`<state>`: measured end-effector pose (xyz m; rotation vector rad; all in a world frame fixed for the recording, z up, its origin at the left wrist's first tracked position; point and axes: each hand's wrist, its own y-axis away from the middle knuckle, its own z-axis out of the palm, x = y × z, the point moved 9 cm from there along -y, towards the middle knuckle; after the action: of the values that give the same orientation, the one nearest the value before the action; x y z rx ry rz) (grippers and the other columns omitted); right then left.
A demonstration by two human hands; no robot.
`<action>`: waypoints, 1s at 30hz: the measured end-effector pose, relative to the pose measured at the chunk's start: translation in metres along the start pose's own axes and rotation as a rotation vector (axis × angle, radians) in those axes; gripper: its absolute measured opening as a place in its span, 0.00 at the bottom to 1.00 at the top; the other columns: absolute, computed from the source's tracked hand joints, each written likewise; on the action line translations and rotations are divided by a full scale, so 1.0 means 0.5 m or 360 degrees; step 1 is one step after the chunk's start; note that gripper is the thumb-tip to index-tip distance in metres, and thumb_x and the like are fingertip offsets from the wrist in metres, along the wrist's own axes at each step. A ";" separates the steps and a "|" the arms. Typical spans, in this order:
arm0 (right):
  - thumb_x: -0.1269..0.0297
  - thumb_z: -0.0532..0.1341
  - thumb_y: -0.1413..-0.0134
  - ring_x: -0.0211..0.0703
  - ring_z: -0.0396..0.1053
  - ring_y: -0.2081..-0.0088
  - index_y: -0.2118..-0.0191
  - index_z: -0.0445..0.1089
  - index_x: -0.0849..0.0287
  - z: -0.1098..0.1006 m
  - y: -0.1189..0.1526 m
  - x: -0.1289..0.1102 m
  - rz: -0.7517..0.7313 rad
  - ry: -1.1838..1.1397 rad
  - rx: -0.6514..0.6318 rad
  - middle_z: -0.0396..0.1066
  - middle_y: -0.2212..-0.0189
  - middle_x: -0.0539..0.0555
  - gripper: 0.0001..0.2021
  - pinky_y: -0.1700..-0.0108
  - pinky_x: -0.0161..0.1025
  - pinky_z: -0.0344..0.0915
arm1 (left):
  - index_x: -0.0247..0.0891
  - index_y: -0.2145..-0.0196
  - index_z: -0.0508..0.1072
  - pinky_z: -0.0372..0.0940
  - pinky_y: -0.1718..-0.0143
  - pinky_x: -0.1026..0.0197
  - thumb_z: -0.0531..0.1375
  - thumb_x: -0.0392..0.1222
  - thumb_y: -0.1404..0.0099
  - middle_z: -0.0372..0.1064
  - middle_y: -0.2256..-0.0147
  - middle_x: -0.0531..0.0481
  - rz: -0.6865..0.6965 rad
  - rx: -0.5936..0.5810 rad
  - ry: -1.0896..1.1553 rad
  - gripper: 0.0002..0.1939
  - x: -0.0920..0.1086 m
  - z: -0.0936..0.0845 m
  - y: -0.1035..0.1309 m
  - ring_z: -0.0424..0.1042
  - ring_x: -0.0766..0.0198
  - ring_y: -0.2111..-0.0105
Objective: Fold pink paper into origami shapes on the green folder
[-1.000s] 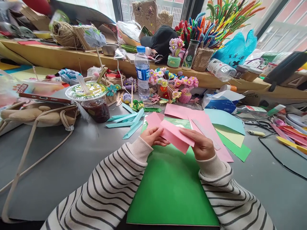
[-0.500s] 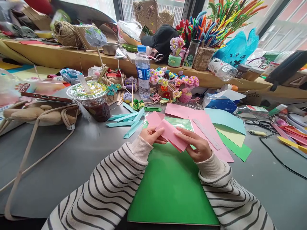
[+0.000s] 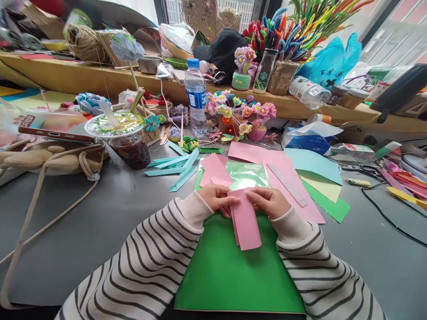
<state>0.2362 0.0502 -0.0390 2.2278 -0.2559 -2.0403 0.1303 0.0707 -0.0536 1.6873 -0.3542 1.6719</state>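
Observation:
A folded pink paper (image 3: 247,224) hangs between my two hands, its two layers slightly apart at the lower end. My left hand (image 3: 216,199) pinches its upper left corner, thumb in front. At the upper right corner my right hand (image 3: 269,202) grips it between thumb and fingers. Beneath is a green mat (image 3: 233,271) with a clear plastic sleeve (image 3: 248,175) on its far part. Other pink pieces (image 3: 216,169) lie just beyond my left hand. A large pink sheet (image 3: 283,178) with a clear ruler (image 3: 287,185) on it lies beyond my right hand.
Folded light-blue strips (image 3: 183,171) and a lidded drink cup (image 3: 128,149) are on the left. A water bottle (image 3: 197,100) stands behind, near crocheted flowers (image 3: 233,109). Blue, yellow and green sheets (image 3: 328,204), scissors (image 3: 363,170) and a black cable (image 3: 390,224) lie right.
The folded pink paper has turned from slanting to nearly upright and moved nearer to me. Both hands have come down to its upper corners, uncovering more of the pink pieces behind.

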 end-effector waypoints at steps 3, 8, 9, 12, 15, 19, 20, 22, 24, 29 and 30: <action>0.55 0.61 0.67 0.36 0.65 0.76 0.75 0.71 0.62 -0.002 -0.002 0.004 0.0013 0.0008 -0.0006 0.68 0.80 0.50 0.14 0.77 0.32 0.64 | 0.31 0.84 0.65 0.65 0.84 0.68 0.64 0.48 0.64 0.66 0.87 0.54 -0.0031 0.0140 0.0022 0.17 0.001 -0.011 0.001 0.68 0.68 0.85; 0.56 0.63 0.68 0.37 0.65 0.76 0.75 0.71 0.62 -0.012 -0.004 0.002 -0.0016 -0.0005 0.0044 0.69 0.79 0.50 0.14 0.75 0.34 0.64 | 0.31 0.84 0.65 0.65 0.84 0.68 0.65 0.47 0.64 0.67 0.87 0.53 -0.0019 0.0205 0.0071 0.16 0.003 -0.017 0.001 0.67 0.69 0.85; 0.56 0.63 0.68 0.37 0.65 0.75 0.75 0.71 0.62 -0.014 -0.002 0.001 -0.0026 -0.0014 0.0067 0.69 0.78 0.50 0.14 0.75 0.34 0.64 | 0.31 0.84 0.66 0.65 0.84 0.69 0.65 0.46 0.64 0.67 0.86 0.53 -0.0018 0.0208 0.0085 0.16 0.003 -0.017 0.001 0.68 0.69 0.85; 0.56 0.62 0.67 0.37 0.64 0.75 0.74 0.70 0.63 -0.016 0.002 -0.001 -0.0047 -0.0002 0.0097 0.68 0.78 0.51 0.14 0.74 0.34 0.64 | 0.30 0.82 0.67 0.66 0.83 0.69 0.65 0.45 0.63 0.68 0.86 0.53 -0.0022 0.0205 0.0123 0.15 0.000 -0.018 0.001 0.68 0.69 0.84; 0.56 0.62 0.66 0.37 0.63 0.76 0.74 0.70 0.63 -0.015 0.003 0.000 -0.0055 0.0031 0.0087 0.68 0.78 0.51 0.14 0.75 0.34 0.64 | 0.30 0.82 0.68 0.66 0.82 0.69 0.64 0.45 0.62 0.68 0.85 0.52 -0.0016 0.0190 0.0138 0.14 -0.001 -0.018 0.000 0.68 0.69 0.84; 0.56 0.62 0.65 0.37 0.63 0.76 0.73 0.70 0.64 -0.015 0.001 -0.001 -0.0081 0.0069 0.0075 0.68 0.78 0.52 0.15 0.75 0.35 0.63 | 0.30 0.81 0.68 0.66 0.81 0.69 0.64 0.45 0.62 0.68 0.85 0.52 -0.0014 0.0183 0.0136 0.15 -0.002 -0.020 0.000 0.68 0.69 0.84; 0.56 0.61 0.65 0.37 0.63 0.75 0.73 0.70 0.64 -0.016 0.001 -0.001 -0.0085 0.0073 0.0078 0.68 0.77 0.52 0.15 0.75 0.35 0.63 | 0.30 0.81 0.68 0.66 0.81 0.69 0.64 0.45 0.62 0.68 0.85 0.53 -0.0016 0.0185 0.0133 0.15 -0.003 -0.020 0.000 0.68 0.69 0.84; 0.56 0.61 0.65 0.37 0.63 0.76 0.73 0.70 0.64 -0.016 0.000 -0.001 -0.0089 0.0080 0.0082 0.68 0.78 0.52 0.15 0.75 0.34 0.63 | 0.30 0.81 0.68 0.66 0.81 0.69 0.64 0.46 0.63 0.68 0.85 0.53 -0.0019 0.0185 0.0130 0.16 -0.004 -0.020 0.000 0.68 0.69 0.84; 0.56 0.61 0.65 0.37 0.63 0.75 0.73 0.70 0.64 -0.016 0.000 -0.001 -0.0092 0.0086 0.0088 0.68 0.77 0.52 0.15 0.75 0.34 0.62 | 0.30 0.81 0.68 0.66 0.81 0.69 0.64 0.46 0.63 0.68 0.85 0.53 -0.0017 0.0186 0.0128 0.16 -0.004 -0.019 0.000 0.68 0.69 0.84; 0.56 0.62 0.66 0.36 0.62 0.76 0.74 0.70 0.65 -0.018 0.001 -0.002 -0.0092 0.0112 0.0131 0.68 0.78 0.52 0.15 0.76 0.33 0.62 | 0.30 0.80 0.67 0.66 0.81 0.68 0.64 0.47 0.63 0.68 0.85 0.53 -0.0011 0.0178 0.0116 0.17 -0.004 -0.019 -0.001 0.68 0.69 0.84; 0.56 0.62 0.66 0.36 0.62 0.76 0.74 0.70 0.65 -0.019 0.001 -0.002 -0.0094 0.0113 0.0145 0.68 0.78 0.52 0.16 0.76 0.33 0.62 | 0.30 0.80 0.67 0.66 0.80 0.68 0.64 0.47 0.63 0.68 0.85 0.53 -0.0012 0.0174 0.0112 0.17 -0.004 -0.019 0.000 0.68 0.69 0.83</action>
<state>0.2455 0.0494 -0.0367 2.3838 -0.2852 -2.0125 0.1231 0.0766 -0.0564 1.7013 -0.2262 1.7685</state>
